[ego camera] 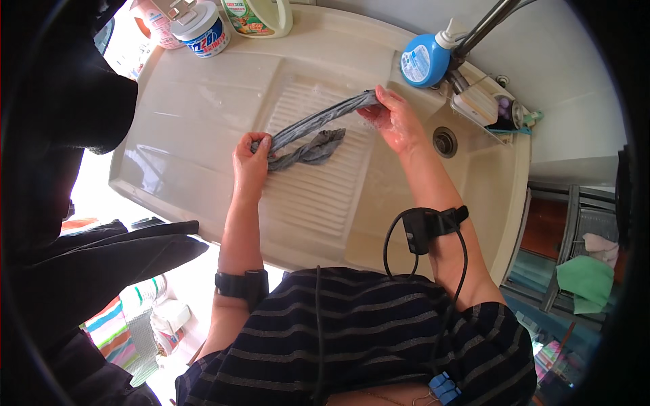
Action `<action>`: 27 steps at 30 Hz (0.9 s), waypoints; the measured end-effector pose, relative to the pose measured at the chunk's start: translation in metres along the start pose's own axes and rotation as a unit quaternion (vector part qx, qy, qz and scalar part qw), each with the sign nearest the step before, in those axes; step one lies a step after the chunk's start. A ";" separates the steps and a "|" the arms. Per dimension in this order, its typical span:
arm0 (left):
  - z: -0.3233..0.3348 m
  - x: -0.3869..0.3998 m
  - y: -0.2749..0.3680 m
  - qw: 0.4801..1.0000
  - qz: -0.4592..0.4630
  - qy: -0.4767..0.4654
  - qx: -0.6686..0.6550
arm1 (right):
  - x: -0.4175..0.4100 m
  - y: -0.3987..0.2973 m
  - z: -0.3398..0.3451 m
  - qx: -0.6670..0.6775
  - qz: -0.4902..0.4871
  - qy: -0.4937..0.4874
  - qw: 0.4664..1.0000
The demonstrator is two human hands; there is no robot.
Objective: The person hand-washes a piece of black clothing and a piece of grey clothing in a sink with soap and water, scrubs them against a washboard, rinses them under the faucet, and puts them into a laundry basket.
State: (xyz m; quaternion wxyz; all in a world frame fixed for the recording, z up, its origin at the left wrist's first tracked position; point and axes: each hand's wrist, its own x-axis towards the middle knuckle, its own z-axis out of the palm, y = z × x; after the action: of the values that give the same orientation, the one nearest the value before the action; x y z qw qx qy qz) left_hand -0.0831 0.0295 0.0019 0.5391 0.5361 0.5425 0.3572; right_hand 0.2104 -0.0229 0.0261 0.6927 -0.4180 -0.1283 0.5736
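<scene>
A wet grey cloth (325,116) is stretched slantwise between my two hands above the ribbed washboard part (310,203) of a beige laundry sink. My left hand (252,152) is closed around its lower left end, and a twisted length of grey cloth trails from there to the right over the ribs. The upper right end is gripped between the thumb and fingers of my right hand (391,119), which has suds on it. Whether the stretched and the trailing parts are one piece, I cannot tell.
Along the back rim stand a white tub (203,35), a handled detergent bottle (259,18) and a blue pump bottle (424,61). The basin with its drain (445,142) lies right of the washboard, a soap holder (475,104) behind it. Dark clothing (101,254) hangs at the left.
</scene>
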 end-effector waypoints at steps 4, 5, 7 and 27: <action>0.004 -0.001 0.002 1.000 0.000 -0.001 -0.008 | 0.003 -0.003 -0.017 0.038 0.041 -0.021 0.998; 0.004 -0.001 0.001 1.000 0.001 -0.004 -0.005 | 0.005 -0.003 -0.023 0.088 0.041 -0.034 0.995; 0.000 0.001 -0.006 1.000 0.008 0.009 -0.006 | -0.011 -0.007 0.001 0.083 0.060 -0.031 0.994; 0.001 0.001 -0.007 0.997 0.040 0.046 0.053 | -0.062 -0.029 0.014 -0.821 -0.008 -0.253 0.511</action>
State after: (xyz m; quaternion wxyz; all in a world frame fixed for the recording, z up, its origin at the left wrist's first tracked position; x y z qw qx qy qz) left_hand -0.0835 0.0295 -0.0052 0.4698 0.5680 0.5629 0.3739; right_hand 0.2020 -0.0720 0.0746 -0.0172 -0.6367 -0.7150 0.2882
